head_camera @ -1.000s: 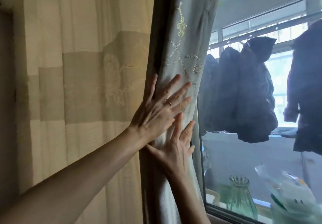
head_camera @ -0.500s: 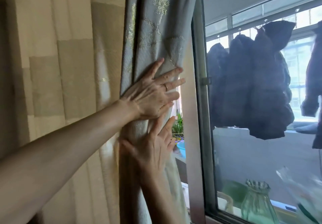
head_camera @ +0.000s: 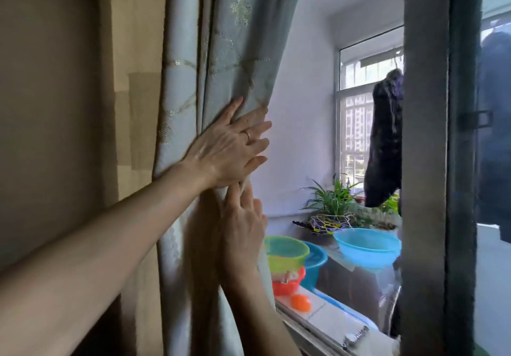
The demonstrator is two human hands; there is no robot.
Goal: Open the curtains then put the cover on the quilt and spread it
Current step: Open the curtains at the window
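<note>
— Two hands on one curtain, is that it?

— Yes. My left hand [head_camera: 224,152] lies flat on the grey-green curtain [head_camera: 221,59], fingers straight and spread, pressing the cloth near its free edge. There is one ring [head_camera: 247,135] on it. My right hand [head_camera: 243,228] is just below, fingers straight and pointing up, touching the same gathered edge. Neither hand curls round the cloth.

— Where does the curtain hang?

— It is bunched into folds against the beige wall [head_camera: 132,106] on the left, with its free edge slanting down from the top to my hands. To the right of that edge the window is uncovered as far as the dark window frame [head_camera: 431,162], which stands upright near the right side.

— What can you count through the glass?

— Four plastic basins: one green [head_camera: 286,253], one orange [head_camera: 287,283] under it, one blue [head_camera: 313,265] behind those two, and a lighter blue one [head_camera: 367,247] further right. One small orange ball [head_camera: 300,302] lies near the sill's front edge. I see two leafy plants [head_camera: 331,198] beyond the basins, and one bundle of coloured hangers [head_camera: 329,221] beside them. One dark coat [head_camera: 384,140] hangs by the far window; another dark garment [head_camera: 495,134] shows past the frame, too cut off to describe.

— Any room for the cloth to move?

— Between the curtain's edge and the frame the pane is open. On the left the folds already touch the wall.
</note>
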